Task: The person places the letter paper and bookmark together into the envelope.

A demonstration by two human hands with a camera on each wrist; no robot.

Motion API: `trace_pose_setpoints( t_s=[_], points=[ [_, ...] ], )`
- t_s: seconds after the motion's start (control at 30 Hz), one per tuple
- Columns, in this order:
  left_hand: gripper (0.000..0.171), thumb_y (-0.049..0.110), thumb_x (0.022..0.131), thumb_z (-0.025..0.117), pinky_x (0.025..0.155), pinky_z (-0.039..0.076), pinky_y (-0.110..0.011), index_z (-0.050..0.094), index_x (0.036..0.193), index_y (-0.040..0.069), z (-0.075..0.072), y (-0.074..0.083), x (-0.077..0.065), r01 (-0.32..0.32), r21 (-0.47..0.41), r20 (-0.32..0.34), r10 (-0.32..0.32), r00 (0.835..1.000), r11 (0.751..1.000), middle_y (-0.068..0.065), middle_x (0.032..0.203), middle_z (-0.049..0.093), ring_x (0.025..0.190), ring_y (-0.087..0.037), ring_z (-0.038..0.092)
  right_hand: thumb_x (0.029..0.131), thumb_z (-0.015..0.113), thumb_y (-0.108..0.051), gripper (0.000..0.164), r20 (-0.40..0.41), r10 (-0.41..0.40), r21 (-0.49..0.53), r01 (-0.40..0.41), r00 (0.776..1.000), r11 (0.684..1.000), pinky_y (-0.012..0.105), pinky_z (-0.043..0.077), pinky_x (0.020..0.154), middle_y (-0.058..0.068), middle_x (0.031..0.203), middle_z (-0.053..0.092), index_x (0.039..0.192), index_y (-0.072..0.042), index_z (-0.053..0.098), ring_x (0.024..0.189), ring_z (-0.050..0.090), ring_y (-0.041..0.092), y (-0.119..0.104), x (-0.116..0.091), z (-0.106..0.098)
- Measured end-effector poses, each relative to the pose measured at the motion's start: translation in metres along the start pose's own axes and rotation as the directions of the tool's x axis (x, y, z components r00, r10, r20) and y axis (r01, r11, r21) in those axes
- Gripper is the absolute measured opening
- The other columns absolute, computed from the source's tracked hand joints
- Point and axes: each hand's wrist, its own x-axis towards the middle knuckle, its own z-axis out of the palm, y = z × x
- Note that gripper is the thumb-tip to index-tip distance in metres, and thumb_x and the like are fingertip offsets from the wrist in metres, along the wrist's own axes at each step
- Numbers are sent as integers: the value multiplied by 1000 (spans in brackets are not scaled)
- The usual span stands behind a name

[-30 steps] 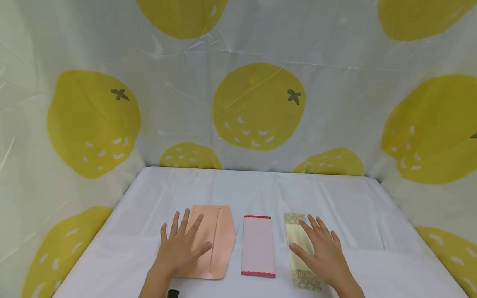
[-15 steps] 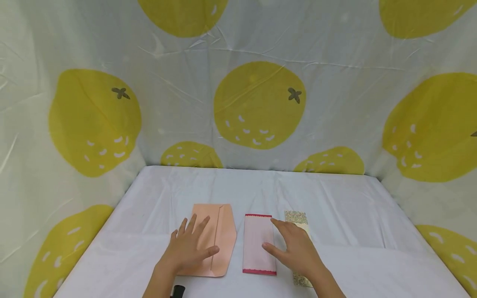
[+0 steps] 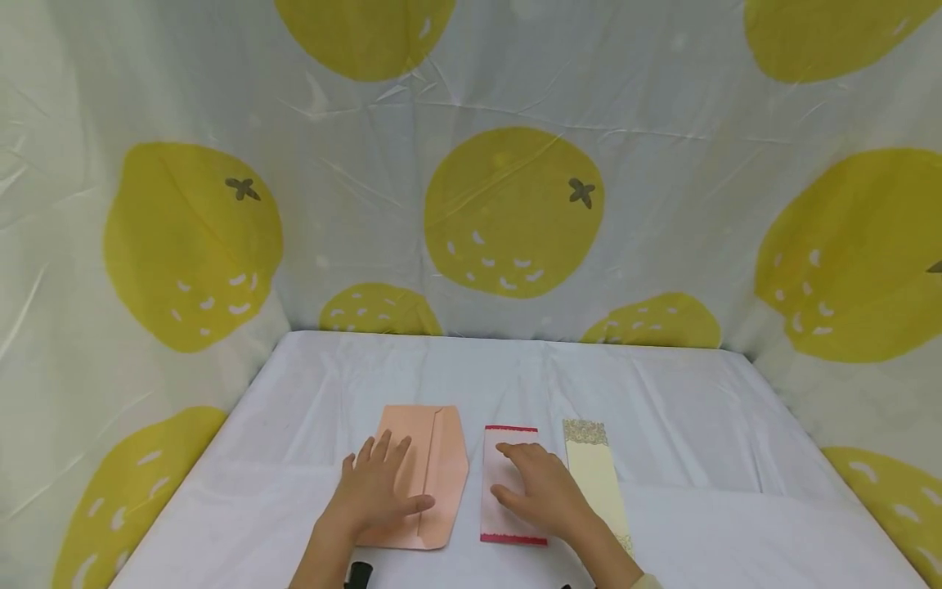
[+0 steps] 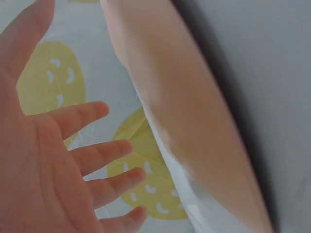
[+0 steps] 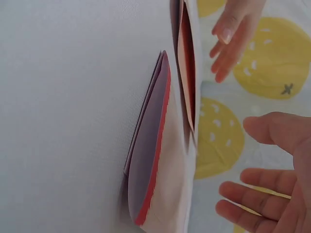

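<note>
Backdrop & work surface: lemon-print curtain [image 3: 353, 192] behind and at both sides; white tablecloth [image 3: 699, 425] below, w/ faint creases. Three paper items lie on it side by side.

(a) Peach envelope [image 3: 421, 466], largest item, flat at L, under my L hand, its pointed flap toward the middle of the table. Judged v. light, fairly stiff but bendable, prob. a bit slick; creases easily. Best hold: thumb & fingertips on a long edge, away from the flap fold.

(b) Cream strip w/ gold lace-pattern bands [image 3: 592, 474], at far R, partly behind my R forearm. Looks like thin paper or card; cf. (a) for wt.

(c) Pink paper sleeve [image 3: 502, 472], middle of the row, btwn (a) and (b), apart from both. R wrist view: near end gapes, two layers bowed apart, so prob. springy & easily crushed. Suggested hold: light pinch on a long side, approx. midway, so the mouth isn't flattened.

(d) L hand [image 3: 375, 491], over (a): fingers spread, thumb well apart, nothing held; L wrist view shows a gap btwn fingers & paper.

(e) R hand [image 3: 540, 491], over (c): thumb & fingers apart, nothing held, no contact visible in R wrist view. Hands well separated.

(f) Red edging [image 5: 159, 150] on (c), narrow, scalloped; tear risk if tugged there.
</note>
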Motion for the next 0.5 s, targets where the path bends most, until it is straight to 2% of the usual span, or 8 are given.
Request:
trace_pose_setpoints(
  t_s=[0.17,0.3,0.5],
  points=[
    [98,65,70,73,99,21,-73,44,146,11,4,0,4,7,41,-51,-5,999,999,-26,148,37,132,-55,31,86,70,-26,45,18,-10,-2,10,1000,1000,47,46,92,5,120,65,125,-5,63,111,58,24,-2,6,8],
    [96,61,70,75,96,27,-72,45,145,9,9,1,7,36,40,-83,-33,996,999,-33,144,37,127,-61,32,86,70,-25,43,23,-17,8,17,1000,1000,44,48,90,5,116,66,122,-4,64,108,59,23,-3,11,14],
    [98,60,70,77,95,34,-68,45,144,5,6,5,8,108,53,-51,-106,993,993,-43,139,35,125,-63,34,86,69,-29,43,45,9,47,-11,999,999,35,50,77,-2,93,60,120,-2,63,88,55,15,-5,20,22]
  ],
)
